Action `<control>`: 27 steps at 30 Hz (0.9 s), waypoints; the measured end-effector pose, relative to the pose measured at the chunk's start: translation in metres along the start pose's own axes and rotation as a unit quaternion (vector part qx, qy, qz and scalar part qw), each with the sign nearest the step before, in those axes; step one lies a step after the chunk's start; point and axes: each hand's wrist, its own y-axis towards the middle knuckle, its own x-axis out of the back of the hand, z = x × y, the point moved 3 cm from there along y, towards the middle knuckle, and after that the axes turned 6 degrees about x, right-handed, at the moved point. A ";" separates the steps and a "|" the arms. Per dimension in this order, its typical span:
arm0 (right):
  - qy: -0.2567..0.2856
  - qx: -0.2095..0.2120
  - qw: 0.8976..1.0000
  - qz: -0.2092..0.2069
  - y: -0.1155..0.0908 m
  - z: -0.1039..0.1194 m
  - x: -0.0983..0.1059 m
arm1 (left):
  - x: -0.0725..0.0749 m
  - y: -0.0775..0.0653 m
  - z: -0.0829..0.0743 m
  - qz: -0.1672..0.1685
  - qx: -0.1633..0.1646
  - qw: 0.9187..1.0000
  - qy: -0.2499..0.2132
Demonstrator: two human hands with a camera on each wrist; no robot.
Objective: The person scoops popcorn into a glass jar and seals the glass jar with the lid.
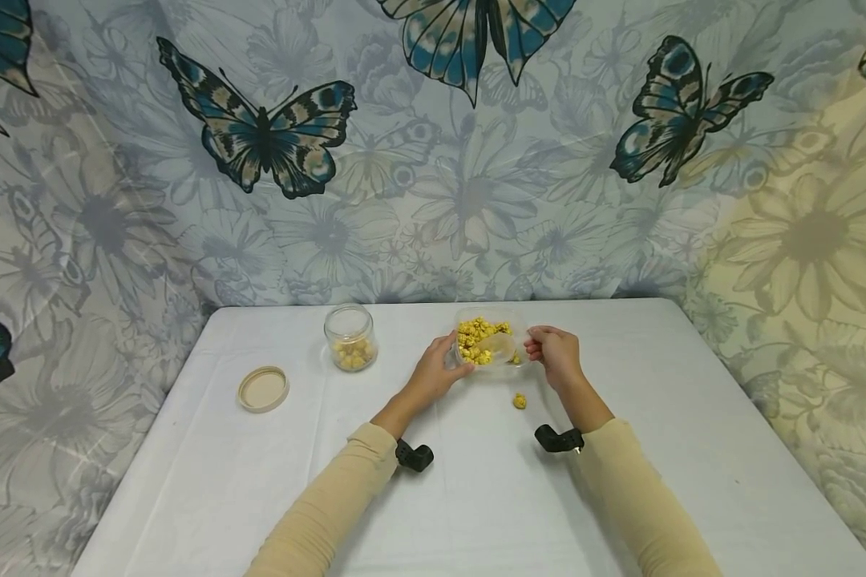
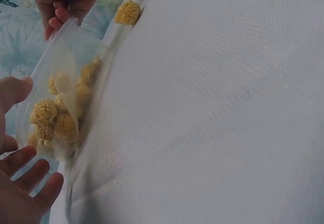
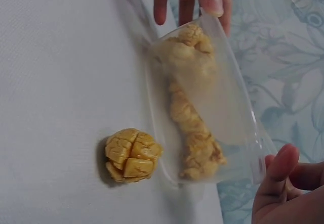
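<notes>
A clear plastic container [image 1: 469, 311] with yellow, crackled, popcorn-like pieces [image 1: 474, 330] stands near the table's back edge. My left hand [image 1: 436, 366] holds its left end, thumb at the rim in the right wrist view. At the opposite end, my right hand [image 1: 557, 353] has curled fingers and pinches the handle of a translucent scoop [image 1: 501, 346]. The scoop's broad bowl lies inside the container among the pieces; much of its handle is hidden by the fingers. One loose yellow piece [image 3: 134, 155] lies on the cloth just in front of the container.
A glass jar [image 1: 350, 324], partly filled with paler yellow pieces, stands open left of the container. Farther left a round beige lid [image 1: 263, 389] lies flat. White cloth covers the table [image 1: 476, 497], and a butterfly-patterned hanging [image 1: 433, 200] rises behind it.
</notes>
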 end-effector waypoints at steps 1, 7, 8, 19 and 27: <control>0.010 -0.006 1.000 0.004 0.000 0.000 0.000 | 0.000 0.000 0.000 -0.001 0.000 1.000 0.002; 0.068 -0.036 0.997 0.026 0.003 0.004 0.003 | 0.001 0.000 -0.004 -0.009 -0.002 1.000 0.007; 0.075 -0.040 0.996 0.028 0.003 0.005 0.004 | 0.002 0.000 -0.005 -0.010 -0.004 1.000 0.005; 0.092 -0.075 0.992 0.054 0.002 0.013 0.011 | -0.001 -0.003 -0.006 -0.015 0.001 1.000 0.021; 0.127 -0.120 0.984 0.024 0.003 0.009 0.018 | -0.002 -0.006 -0.007 -0.018 0.007 1.000 0.014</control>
